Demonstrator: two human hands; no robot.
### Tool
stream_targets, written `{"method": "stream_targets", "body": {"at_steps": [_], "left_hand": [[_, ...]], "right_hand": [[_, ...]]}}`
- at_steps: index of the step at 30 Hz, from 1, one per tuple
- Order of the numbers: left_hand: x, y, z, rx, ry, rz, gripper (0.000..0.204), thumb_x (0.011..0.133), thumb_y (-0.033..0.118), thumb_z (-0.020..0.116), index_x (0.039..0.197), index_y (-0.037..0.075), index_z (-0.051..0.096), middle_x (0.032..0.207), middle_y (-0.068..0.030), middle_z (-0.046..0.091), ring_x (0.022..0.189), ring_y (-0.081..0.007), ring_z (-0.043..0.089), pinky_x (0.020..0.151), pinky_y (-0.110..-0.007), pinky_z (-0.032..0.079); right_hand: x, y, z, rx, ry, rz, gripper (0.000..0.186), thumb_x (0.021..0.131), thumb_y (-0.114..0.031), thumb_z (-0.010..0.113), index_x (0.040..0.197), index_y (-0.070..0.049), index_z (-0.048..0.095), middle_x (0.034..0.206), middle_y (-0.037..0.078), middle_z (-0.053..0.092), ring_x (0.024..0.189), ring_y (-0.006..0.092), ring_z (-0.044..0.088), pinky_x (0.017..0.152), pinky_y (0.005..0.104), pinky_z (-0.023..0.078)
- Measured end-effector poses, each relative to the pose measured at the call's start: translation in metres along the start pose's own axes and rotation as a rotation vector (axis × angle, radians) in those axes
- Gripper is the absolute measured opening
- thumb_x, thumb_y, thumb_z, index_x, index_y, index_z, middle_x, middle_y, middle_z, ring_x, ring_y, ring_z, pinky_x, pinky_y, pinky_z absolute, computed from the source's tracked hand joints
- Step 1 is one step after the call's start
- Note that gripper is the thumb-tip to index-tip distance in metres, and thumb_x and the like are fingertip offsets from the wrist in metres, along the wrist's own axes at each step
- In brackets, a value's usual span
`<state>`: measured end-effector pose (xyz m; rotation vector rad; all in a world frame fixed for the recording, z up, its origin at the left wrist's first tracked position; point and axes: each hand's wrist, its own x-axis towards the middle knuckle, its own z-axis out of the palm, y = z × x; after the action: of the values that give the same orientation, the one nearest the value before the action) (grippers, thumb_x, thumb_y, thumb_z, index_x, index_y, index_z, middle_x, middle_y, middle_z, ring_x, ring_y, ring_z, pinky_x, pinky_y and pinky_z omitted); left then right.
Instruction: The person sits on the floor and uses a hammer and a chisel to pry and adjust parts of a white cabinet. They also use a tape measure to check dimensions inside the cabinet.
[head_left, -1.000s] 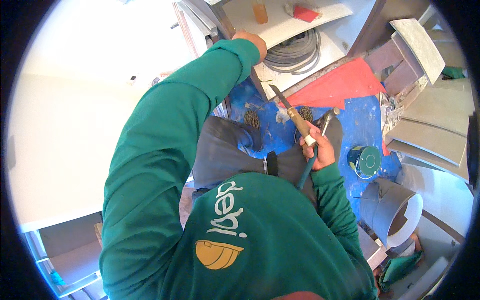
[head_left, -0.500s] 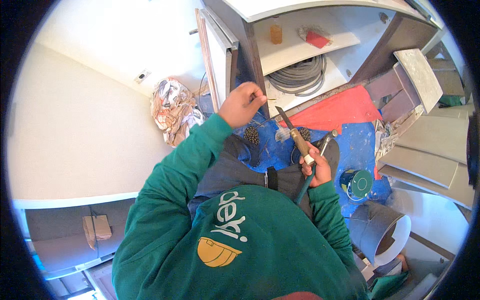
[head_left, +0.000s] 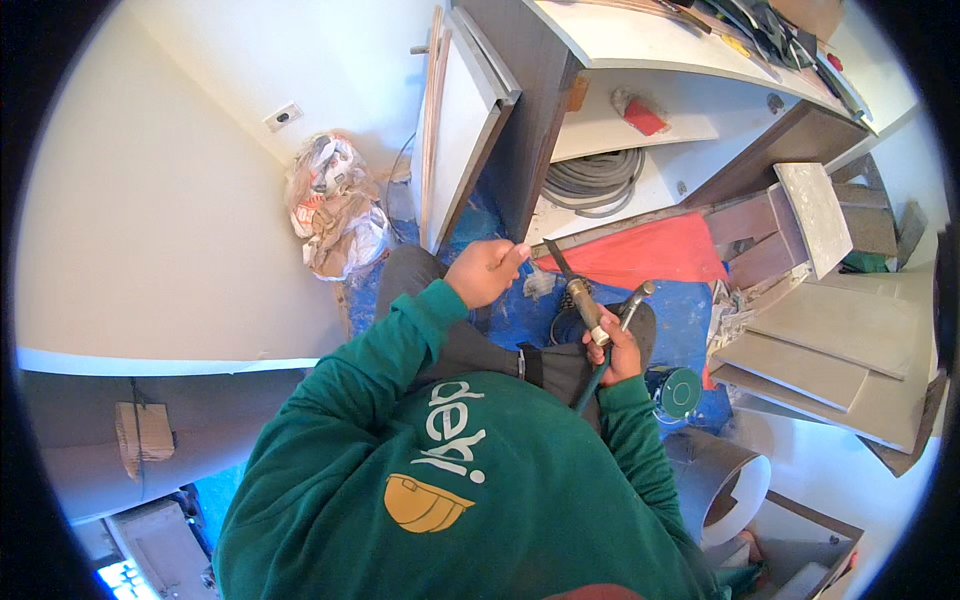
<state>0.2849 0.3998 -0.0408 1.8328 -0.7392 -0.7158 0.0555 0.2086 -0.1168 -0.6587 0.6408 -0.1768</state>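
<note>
My left hand [head_left: 485, 272] is closed in front of the cabinet's corner, thumb against the fingers; whatever may be pinched there is too small to make out. To its right, my right hand [head_left: 620, 348] grips two tools together. One is a chisel [head_left: 584, 308] with a wooden handle, its dark blade tilted up and away toward the red sheet. The other is a hammer [head_left: 637, 298], metal head uppermost, its dark green handle running down between my body and forearm. Both hands are above my bent legs, in dark trousers.
An open cabinet [head_left: 545, 130] stands ahead, a coiled grey hose [head_left: 597, 182] inside. A red sheet [head_left: 640, 252] lies before it on blue floor covering [head_left: 690, 312]. Plastic bags [head_left: 340, 215] sit by the left wall. Rightward are a green-lidded bucket [head_left: 680, 392], boards [head_left: 850, 330] and a rolled sheet [head_left: 715, 480].
My left hand has come down closer to my lap. My right hand still holds the chisel and hammer, slightly further left in the picture. The view has shifted, showing more of the cabinet top.
</note>
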Motion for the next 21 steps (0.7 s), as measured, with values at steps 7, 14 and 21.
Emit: {"method": "stream_targets", "body": {"at_steps": [7, 14, 21], "left_hand": [[-0.031, -0.031, 0.02, -0.005, -0.133, 0.115, 0.03, 0.1, 0.026, 0.053, 0.086, 0.001, 0.06, 0.075, -0.0072, 0.062, 0.072, -0.0174, 0.061, 0.069, -0.032, 0.05], [-0.043, -0.031, 0.018, 0.043, -0.104, 0.327, 0.015, 0.094, 0.013, 0.058, 0.097, 0.0, 0.064, 0.085, -0.0122, 0.061, 0.083, -0.0247, 0.063, 0.077, -0.036, 0.05], [-0.04, -0.017, 0.023, 0.067, -0.14, 0.233, 0.023, 0.096, 0.018, 0.056, 0.083, 0.0, 0.059, 0.084, -0.0139, 0.061, 0.078, -0.0259, 0.06, 0.072, -0.036, 0.048]], "right_hand": [[-0.009, -0.003, 0.009, -0.096, -0.011, -0.041, 0.053, 0.094, -0.021, 0.059, 0.141, 0.0, 0.043, 0.073, 0.016, 0.063, 0.044, 0.0138, 0.047, 0.039, 0.025, 0.036], [-0.035, -0.013, 0.026, -0.188, -0.069, -0.094, 0.058, 0.092, -0.022, 0.061, 0.141, 0.004, 0.042, 0.076, 0.017, 0.063, 0.043, 0.0137, 0.048, 0.039, 0.024, 0.039], [-0.05, -0.024, 0.044, -0.239, -0.119, -0.156, 0.062, 0.089, -0.023, 0.065, 0.141, 0.004, 0.043, 0.078, 0.017, 0.065, 0.044, 0.0136, 0.05, 0.04, 0.0235, 0.039]]}}
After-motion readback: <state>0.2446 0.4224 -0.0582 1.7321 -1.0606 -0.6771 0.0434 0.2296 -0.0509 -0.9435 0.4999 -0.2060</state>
